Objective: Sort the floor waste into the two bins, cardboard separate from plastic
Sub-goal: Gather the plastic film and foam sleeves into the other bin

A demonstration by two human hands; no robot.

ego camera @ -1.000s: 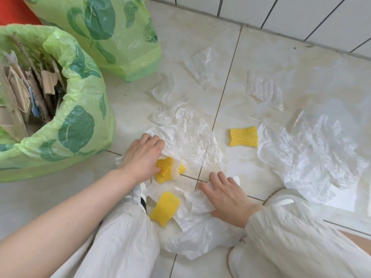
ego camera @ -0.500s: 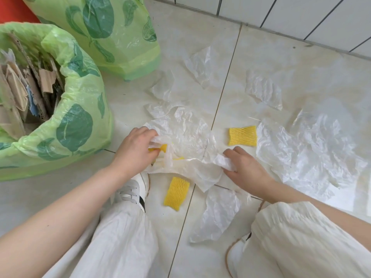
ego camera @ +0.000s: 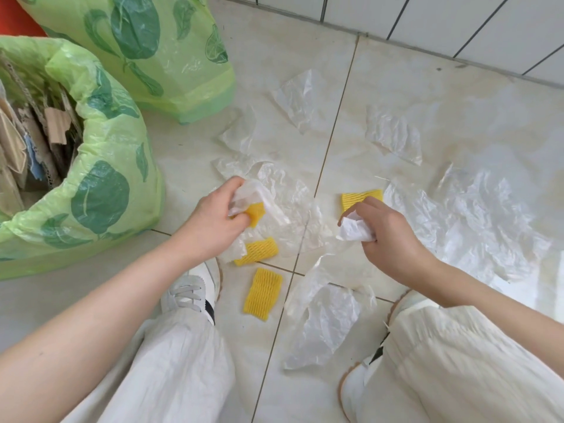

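My left hand (ego camera: 213, 219) grips a yellow foam net (ego camera: 255, 212) together with an edge of a clear plastic sheet (ego camera: 287, 203), lifted off the floor. My right hand (ego camera: 386, 236) holds a bunched corner of the same sheet (ego camera: 354, 230). Three more yellow foam nets lie on the tiles: one (ego camera: 259, 251) under my left hand, one (ego camera: 263, 294) near my left shoe, one (ego camera: 361, 198) just beyond my right hand. The near bin (ego camera: 100, 190), lined with a green leaf-print bag, holds cardboard pieces (ego camera: 27, 141). A second green-lined bin (ego camera: 171, 47) stands behind it.
Loose clear plastic pieces lie scattered: a big crumpled sheet (ego camera: 476, 224) at right, smaller ones (ego camera: 300, 100), (ego camera: 393, 132) farther off, one (ego camera: 323, 325) between my feet. My white shoes (ego camera: 192, 291) and trouser legs fill the foreground. A tiled wall (ego camera: 427, 22) borders the floor.
Both hands have gathered and raised the plastic sheet. My left hand now holds a foam net with it, and a second net has come into view beneath. My right hand bunched its corner.
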